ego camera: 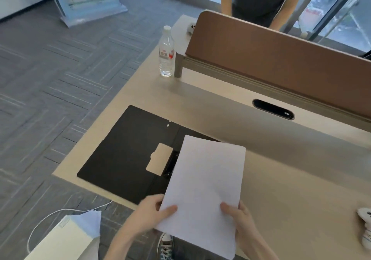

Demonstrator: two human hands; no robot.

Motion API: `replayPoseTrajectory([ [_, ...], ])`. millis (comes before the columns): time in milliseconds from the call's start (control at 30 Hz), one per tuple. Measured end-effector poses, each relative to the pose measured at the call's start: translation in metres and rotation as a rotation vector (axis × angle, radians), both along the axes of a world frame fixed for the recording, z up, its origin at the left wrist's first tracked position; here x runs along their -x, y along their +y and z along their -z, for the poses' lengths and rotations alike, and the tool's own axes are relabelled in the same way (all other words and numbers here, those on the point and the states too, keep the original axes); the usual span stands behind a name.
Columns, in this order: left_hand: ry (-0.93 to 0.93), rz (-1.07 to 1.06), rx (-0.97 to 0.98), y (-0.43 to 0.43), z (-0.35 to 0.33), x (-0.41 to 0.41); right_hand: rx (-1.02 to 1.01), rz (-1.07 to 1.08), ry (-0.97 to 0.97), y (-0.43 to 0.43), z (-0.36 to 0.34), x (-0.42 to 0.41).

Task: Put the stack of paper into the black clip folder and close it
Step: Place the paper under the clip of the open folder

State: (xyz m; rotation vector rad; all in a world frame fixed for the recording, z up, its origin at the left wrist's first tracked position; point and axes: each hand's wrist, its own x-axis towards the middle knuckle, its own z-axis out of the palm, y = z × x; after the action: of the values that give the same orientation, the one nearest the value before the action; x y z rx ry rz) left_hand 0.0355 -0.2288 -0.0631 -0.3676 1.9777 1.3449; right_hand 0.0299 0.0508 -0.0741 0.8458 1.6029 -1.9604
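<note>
A white stack of paper (204, 185) is held above the desk by both of my hands at its near end. My left hand (149, 212) grips its near left corner, thumb on top. My right hand (240, 218) grips the near right edge, thumb on top. The black clip folder (124, 151) lies open and flat at the desk's left corner. Its left cover has a rectangular cut-out. The paper hangs over the folder's right half and hides most of it. A bit of the metal clip (170, 165) shows along the spine beside the paper's left edge.
A clear water bottle (166, 52) stands at the far left of the beige desk (291, 179). A brown divider panel (281, 59) runs along the back, with a black cable slot (273, 109) before it. Someone stands behind it. A white object (365, 222) lies at the right edge. A paper bag (66, 237) sits on the floor.
</note>
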Motion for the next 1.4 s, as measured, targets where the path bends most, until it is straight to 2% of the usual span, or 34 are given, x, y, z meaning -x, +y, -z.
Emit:
replayPoseTrajectory([
  [100, 0.169, -0.1, 0.387, -0.019, 0.004, 0.04, -0.006, 0.098, 0.005, 0.001, 0.008, -0.001],
  [167, 0.297, -0.132, 0.57, -0.016, 0.01, 0.07, -0.018, 0.149, -0.017, -0.001, 0.016, -0.002],
  [333, 0.428, 0.106, 0.723, 0.016, 0.026, 0.114, -0.043, 0.209, -0.028, -0.016, 0.027, 0.002],
  [467, 0.419, 0.125, 0.684, 0.022, 0.035, 0.128, -0.059, 0.241, -0.033, -0.017, 0.035, 0.007],
  [633, 0.406, 0.245, 0.74, 0.03, 0.033, 0.137, -0.07, 0.245, -0.006, -0.022, 0.041, 0.011],
  [867, 0.372, 0.193, 0.641, 0.025, 0.032, 0.14, -0.097, 0.235, 0.013, -0.027, 0.043, 0.018],
  [1400, 0.422, 0.224, 0.727, 0.028, 0.029, 0.134, -0.211, 0.12, 0.022, -0.044, 0.044, 0.027],
])
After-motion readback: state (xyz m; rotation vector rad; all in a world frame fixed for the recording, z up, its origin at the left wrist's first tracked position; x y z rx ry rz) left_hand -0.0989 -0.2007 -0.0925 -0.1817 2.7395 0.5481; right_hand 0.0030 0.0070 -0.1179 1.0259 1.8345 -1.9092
